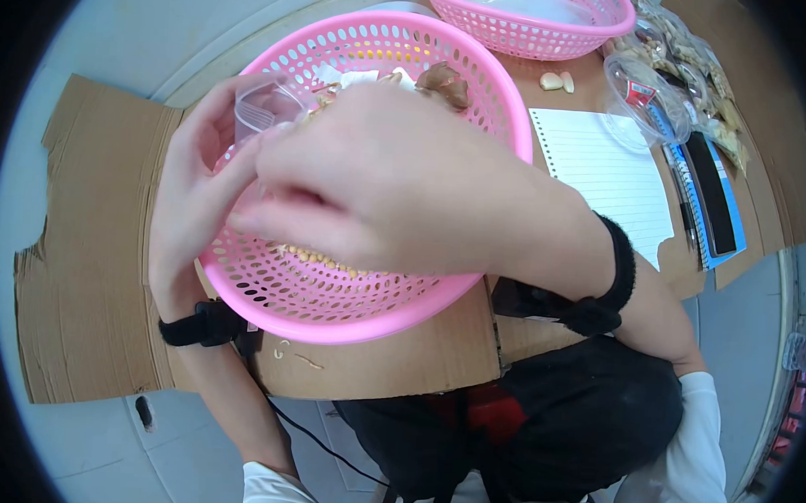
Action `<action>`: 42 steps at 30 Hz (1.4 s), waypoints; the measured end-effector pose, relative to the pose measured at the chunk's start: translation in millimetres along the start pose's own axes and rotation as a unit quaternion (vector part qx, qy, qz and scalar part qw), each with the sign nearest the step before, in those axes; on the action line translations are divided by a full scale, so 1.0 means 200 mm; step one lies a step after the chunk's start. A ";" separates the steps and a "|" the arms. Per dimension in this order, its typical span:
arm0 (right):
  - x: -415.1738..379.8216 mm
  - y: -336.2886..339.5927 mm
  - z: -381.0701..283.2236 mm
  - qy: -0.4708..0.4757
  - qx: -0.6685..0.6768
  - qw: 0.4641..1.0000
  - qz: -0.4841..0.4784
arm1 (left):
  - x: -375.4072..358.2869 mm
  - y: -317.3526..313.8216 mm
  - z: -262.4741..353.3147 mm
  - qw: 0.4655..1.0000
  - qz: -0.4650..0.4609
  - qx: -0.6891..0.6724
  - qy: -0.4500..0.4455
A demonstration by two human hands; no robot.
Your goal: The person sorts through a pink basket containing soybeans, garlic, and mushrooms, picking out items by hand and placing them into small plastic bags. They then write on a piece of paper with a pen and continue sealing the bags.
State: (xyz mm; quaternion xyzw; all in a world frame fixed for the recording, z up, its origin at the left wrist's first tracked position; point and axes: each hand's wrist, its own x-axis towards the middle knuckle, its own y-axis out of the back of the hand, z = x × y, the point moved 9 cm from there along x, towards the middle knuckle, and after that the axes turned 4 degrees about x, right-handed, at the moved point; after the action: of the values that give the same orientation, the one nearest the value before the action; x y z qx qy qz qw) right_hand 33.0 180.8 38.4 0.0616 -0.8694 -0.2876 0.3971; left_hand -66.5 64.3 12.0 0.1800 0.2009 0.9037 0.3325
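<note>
My left hand (195,175) is curled around a clear plastic container (270,102) over the left side of a pink perforated basket (377,329). Across the middle of the basket lies my right hand (334,181), its fingers bent together against the container's near side. Whatever those fingers pinch is hidden behind the hand. Below it, small yellow bean-like pieces (317,259) rest on the basket's bottom. Toward the far wall are a brown papery piece (444,82) and some whitish bits, partly covered by my right hand.
Beyond stands a second pink basket (538,37) with a clear bag in it. Two garlic cloves (556,81) lie near a lined paper sheet (600,175). To the right are a clear tub (648,105), a black phone-like object (709,193) on a blue notebook, and bags. Flattened cardboard (88,256) extends left.
</note>
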 end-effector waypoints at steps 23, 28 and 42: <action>-0.18 -0.18 0.07 -0.065 -0.163 0.948 -0.264 | 0.00 0.01 0.03 0.998 0.024 0.041 -0.028; -0.18 -0.16 0.08 -0.061 -0.137 0.957 -0.247 | 0.01 0.01 0.04 0.998 0.019 0.055 -0.036; -0.05 -0.06 0.10 -0.085 -0.103 0.990 -0.042 | 0.01 -0.01 0.02 0.999 0.017 0.013 -0.024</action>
State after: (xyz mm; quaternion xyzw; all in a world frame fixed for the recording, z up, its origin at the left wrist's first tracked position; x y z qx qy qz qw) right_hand 24.3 183.5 15.3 0.0322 -0.8625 -0.3958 0.3138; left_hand -64.5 67.5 14.0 0.2095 0.2012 0.9020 0.3195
